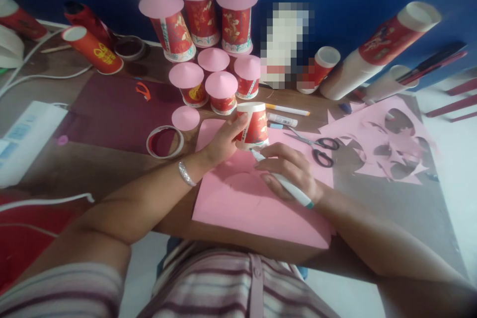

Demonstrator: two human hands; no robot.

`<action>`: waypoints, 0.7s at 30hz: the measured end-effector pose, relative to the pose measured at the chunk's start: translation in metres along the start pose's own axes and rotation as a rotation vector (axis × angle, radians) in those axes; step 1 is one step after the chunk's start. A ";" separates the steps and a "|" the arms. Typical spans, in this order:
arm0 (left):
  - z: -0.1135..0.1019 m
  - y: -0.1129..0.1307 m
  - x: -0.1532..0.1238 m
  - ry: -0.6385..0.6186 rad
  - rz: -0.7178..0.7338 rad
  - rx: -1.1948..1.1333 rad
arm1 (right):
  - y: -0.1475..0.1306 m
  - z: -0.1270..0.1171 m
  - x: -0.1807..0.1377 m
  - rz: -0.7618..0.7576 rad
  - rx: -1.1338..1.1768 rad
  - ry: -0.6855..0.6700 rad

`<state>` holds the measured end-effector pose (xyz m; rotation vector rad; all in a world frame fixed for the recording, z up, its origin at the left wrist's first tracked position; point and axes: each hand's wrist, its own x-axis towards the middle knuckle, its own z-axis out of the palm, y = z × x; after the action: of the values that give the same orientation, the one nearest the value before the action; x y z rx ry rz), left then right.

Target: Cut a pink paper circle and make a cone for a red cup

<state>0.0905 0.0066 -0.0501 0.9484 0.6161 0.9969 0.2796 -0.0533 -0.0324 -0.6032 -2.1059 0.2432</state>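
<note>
My left hand [222, 141] grips a red and white paper cup [253, 126] standing upside down on a pink paper sheet [257, 203]. My right hand [290, 171] holds a white pen [283, 181] with its tip against the base of the cup on the sheet. A curved pen line shows on the pink paper below the cup. A silver bracelet [185, 173] sits on my left wrist.
Several red cups with pink cone lids [212, 59] stand behind the sheet. A tape roll [164, 141] and pink disc [185, 118] lie to the left, scissors [320, 148], markers [286, 109] and cut pink scraps [387, 144] to the right. Stacked cups [383, 44] lean at the back right.
</note>
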 end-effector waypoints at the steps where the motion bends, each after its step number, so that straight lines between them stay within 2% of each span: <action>1: 0.000 0.000 0.000 -0.011 0.002 -0.001 | 0.000 0.000 0.000 -0.003 -0.003 -0.002; 8: 0.000 0.000 0.001 0.014 -0.007 -0.020 | -0.001 0.000 0.002 -0.018 -0.034 0.044; 14: -0.002 -0.001 0.002 0.023 0.001 -0.026 | -0.001 -0.005 0.006 0.044 -0.096 0.096; 21: -0.004 -0.004 0.001 0.024 0.008 0.037 | -0.004 -0.008 0.009 -0.076 -0.247 0.044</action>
<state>0.0894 0.0077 -0.0549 0.9735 0.6536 1.0077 0.2808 -0.0522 -0.0198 -0.6641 -2.1268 -0.0745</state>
